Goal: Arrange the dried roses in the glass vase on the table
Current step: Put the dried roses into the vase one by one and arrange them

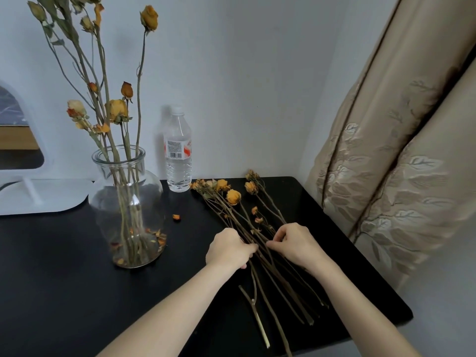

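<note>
Setting: black table [64, 292] is set into a corner, against a pale wall [244, 73]; a patterned curtain [399, 150] is hung at the right.
Vase: glass vase [128, 207] is stood upright on the left half of the table; several placed roses [113, 109] are already held in it, and shed petals [154, 234] are collected at its bottom.
Stock: loose roses [233, 197] are laid flat on the right half, well apart from the vase, heads toward the wall, cut ends toward the wearer.
Left hand [229, 249]: fingers are curled over the stems at mid-length; the bundle is gripped from the left.
Right hand [296, 243]: stems are pinched between curled fingers and thumb, just beside the left hand.
Other items: water bottle [177, 150] is stood near the wall, between vase and rose heads; one petal [176, 217] is seen on the table between vase and bundle.
Step (judged): stems are being gathered or sorted for pick-up; the arrangement is partly done.
Next move (judged): stems must be separated, lifted without snagging, turned upright, and fed cut-end first into the vase neck among those already there. Brittle heads are to be spared any pressure.
</note>
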`<state>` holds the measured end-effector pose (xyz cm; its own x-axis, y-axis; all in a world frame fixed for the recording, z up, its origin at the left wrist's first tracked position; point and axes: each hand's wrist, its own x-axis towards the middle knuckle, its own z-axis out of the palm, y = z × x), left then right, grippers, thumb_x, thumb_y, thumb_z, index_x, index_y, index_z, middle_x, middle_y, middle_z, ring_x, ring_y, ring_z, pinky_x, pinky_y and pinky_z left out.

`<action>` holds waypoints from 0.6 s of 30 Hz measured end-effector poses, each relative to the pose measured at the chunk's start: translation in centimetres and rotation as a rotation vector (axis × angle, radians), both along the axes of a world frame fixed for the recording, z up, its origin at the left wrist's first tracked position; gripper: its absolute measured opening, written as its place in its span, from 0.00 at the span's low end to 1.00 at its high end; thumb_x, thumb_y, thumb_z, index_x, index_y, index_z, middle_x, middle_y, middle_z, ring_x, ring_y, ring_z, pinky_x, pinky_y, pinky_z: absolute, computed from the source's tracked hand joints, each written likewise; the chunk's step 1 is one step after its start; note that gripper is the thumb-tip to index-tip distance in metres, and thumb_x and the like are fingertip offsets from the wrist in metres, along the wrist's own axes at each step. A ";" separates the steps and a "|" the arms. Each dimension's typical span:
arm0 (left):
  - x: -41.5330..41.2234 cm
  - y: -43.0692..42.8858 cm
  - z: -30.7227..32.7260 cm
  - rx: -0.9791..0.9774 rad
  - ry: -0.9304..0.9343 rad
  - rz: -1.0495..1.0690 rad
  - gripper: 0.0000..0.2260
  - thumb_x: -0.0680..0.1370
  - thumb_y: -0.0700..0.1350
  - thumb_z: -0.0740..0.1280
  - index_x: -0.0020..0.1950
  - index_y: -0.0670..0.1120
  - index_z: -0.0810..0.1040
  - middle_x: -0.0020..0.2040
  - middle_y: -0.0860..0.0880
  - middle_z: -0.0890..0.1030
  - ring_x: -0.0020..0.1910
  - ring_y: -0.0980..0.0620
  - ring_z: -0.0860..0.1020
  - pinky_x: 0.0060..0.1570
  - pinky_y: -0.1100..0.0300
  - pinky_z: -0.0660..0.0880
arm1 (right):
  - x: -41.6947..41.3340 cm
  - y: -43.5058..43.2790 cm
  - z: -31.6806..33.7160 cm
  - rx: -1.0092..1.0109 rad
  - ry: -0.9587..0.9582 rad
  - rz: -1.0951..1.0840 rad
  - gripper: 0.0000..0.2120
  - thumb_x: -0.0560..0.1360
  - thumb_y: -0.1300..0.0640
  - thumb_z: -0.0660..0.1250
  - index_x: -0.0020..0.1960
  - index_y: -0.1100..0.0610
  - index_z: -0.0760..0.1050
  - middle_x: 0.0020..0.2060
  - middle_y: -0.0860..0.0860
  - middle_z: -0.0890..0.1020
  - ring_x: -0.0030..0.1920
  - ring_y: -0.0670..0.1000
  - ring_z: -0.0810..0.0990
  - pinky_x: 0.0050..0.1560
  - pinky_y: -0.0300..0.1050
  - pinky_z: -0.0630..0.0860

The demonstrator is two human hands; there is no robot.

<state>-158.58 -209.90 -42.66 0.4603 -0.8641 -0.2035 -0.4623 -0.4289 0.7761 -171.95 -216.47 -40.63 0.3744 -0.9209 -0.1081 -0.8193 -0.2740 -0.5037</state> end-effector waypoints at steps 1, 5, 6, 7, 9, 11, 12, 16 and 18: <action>-0.1 -0.1 0.0 0.009 0.015 0.010 0.10 0.72 0.51 0.69 0.42 0.44 0.81 0.31 0.50 0.81 0.22 0.57 0.76 0.36 0.61 0.78 | -0.1 0.0 -0.1 0.009 -0.005 0.003 0.07 0.73 0.49 0.69 0.44 0.53 0.77 0.36 0.47 0.77 0.38 0.44 0.77 0.41 0.40 0.76; -0.4 -0.6 -0.2 0.034 0.088 0.054 0.07 0.70 0.46 0.69 0.43 0.43 0.80 0.29 0.50 0.79 0.22 0.56 0.76 0.37 0.59 0.79 | -0.1 0.3 0.0 0.035 -0.014 0.019 0.08 0.72 0.48 0.70 0.41 0.52 0.78 0.34 0.46 0.77 0.36 0.42 0.75 0.35 0.35 0.71; -0.5 -0.6 -0.2 0.036 0.108 0.068 0.07 0.70 0.45 0.69 0.43 0.42 0.80 0.28 0.50 0.79 0.23 0.56 0.76 0.37 0.59 0.78 | -0.1 0.3 0.0 0.039 -0.013 0.025 0.08 0.72 0.48 0.71 0.40 0.52 0.79 0.34 0.46 0.77 0.36 0.43 0.76 0.35 0.35 0.71; -0.6 -0.7 -0.2 0.035 0.129 0.083 0.07 0.70 0.45 0.69 0.43 0.42 0.80 0.27 0.50 0.78 0.22 0.55 0.76 0.36 0.59 0.77 | 0.0 0.4 0.0 0.041 -0.011 0.031 0.08 0.71 0.48 0.71 0.40 0.52 0.79 0.34 0.46 0.77 0.37 0.43 0.76 0.36 0.36 0.72; -0.7 -0.7 -0.3 0.026 0.174 0.113 0.06 0.69 0.45 0.69 0.41 0.42 0.80 0.25 0.50 0.77 0.21 0.55 0.75 0.32 0.61 0.75 | 0.1 0.5 0.0 0.049 -0.005 0.041 0.08 0.71 0.48 0.71 0.41 0.53 0.79 0.35 0.46 0.78 0.38 0.43 0.77 0.38 0.37 0.73; -0.8 -0.6 -0.3 0.015 0.225 0.137 0.05 0.68 0.43 0.69 0.36 0.42 0.79 0.21 0.51 0.75 0.19 0.56 0.74 0.29 0.63 0.71 | 0.3 0.5 -0.1 0.053 0.002 0.049 0.07 0.71 0.50 0.71 0.42 0.53 0.80 0.37 0.47 0.78 0.40 0.44 0.78 0.41 0.38 0.75; -0.8 -0.6 -0.3 0.007 0.250 0.146 0.05 0.68 0.43 0.69 0.34 0.42 0.78 0.19 0.52 0.74 0.18 0.56 0.73 0.27 0.64 0.69 | 0.3 0.5 -0.1 0.054 0.003 0.049 0.07 0.72 0.50 0.71 0.43 0.54 0.80 0.38 0.47 0.79 0.41 0.44 0.78 0.41 0.38 0.75; -0.6 -0.3 0.5 -0.051 0.329 0.164 0.07 0.68 0.40 0.68 0.30 0.42 0.76 0.17 0.53 0.71 0.15 0.58 0.70 0.19 0.69 0.63 | 0.4 0.6 0.4 0.068 -0.046 0.042 0.06 0.72 0.51 0.70 0.42 0.54 0.80 0.37 0.47 0.79 0.39 0.43 0.77 0.37 0.35 0.72; -0.5 -0.1 1.1 -0.084 0.347 0.149 0.05 0.69 0.40 0.68 0.33 0.40 0.79 0.20 0.52 0.72 0.15 0.59 0.69 0.18 0.69 0.63 | 0.3 0.6 0.8 0.077 -0.088 0.032 0.06 0.73 0.51 0.70 0.41 0.53 0.80 0.36 0.46 0.78 0.38 0.43 0.77 0.35 0.34 0.70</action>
<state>-159.06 -210.00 -41.55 0.4984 -0.8130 -0.3010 -0.1031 -0.4003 0.9105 -171.62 -215.90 -39.79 0.4143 -0.8987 -0.1438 -0.7625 -0.2564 -0.5941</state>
